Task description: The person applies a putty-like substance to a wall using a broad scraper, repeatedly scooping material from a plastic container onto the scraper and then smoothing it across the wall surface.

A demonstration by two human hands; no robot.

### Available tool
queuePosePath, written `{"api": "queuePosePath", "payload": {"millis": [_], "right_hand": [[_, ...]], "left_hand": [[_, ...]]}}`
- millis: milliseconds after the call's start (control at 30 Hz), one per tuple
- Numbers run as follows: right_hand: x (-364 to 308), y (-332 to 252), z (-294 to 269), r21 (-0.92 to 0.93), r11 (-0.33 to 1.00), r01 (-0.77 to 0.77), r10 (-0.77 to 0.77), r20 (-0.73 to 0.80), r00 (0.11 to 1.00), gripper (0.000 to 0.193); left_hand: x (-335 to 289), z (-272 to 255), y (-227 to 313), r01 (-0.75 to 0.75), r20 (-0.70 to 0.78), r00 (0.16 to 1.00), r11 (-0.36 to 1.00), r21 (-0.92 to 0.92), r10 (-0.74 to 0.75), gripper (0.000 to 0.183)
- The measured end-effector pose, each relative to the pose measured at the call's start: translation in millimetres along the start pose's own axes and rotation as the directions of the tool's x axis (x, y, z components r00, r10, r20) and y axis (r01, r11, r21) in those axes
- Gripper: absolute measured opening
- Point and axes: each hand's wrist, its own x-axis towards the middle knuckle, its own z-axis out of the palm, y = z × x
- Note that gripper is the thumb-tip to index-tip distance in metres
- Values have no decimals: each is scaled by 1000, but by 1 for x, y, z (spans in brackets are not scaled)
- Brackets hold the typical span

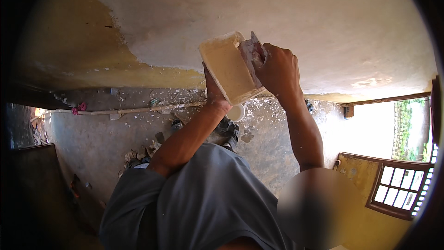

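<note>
In front of my chest I hold up a shallow rectangular cream tray point(225, 67), tilted toward the wall. My left hand point(216, 91) is closed around it from the lower left side, with part of the fingers hidden behind it. A putty knife point(249, 53) with a whitish, smeared blade is gripped in my right hand point(280, 68). Its blade lies against the right inner side of the tray. Pale residue coats the tray's rim. Beyond both hands stands the wall point(194, 9), pale where coated and rough yellow-brown point(74, 28) to the left.
Below, a white bucket point(237, 113) stands on the grey floor point(92, 134), which is scattered with white flecks. A long pole point(138, 110) lies along the wall's foot, near pink cloth point(80, 107). Crumpled material point(138, 157) is piled left of me. A paned window point(400, 186) and bright doorway are at right.
</note>
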Motion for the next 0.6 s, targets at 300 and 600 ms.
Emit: {"api": "queuePosePath", "payload": {"millis": [300,600], "right_hand": [[4,30,25,250,961,-120,123,7,992,28],[3,20,35,372,927,-53,57,0,998,27]], "left_hand": [[-2,-7,5,31,-51,998,999,24,-29,60],[3,-3,4,89,-80,993,992,91,-82,66]]}}
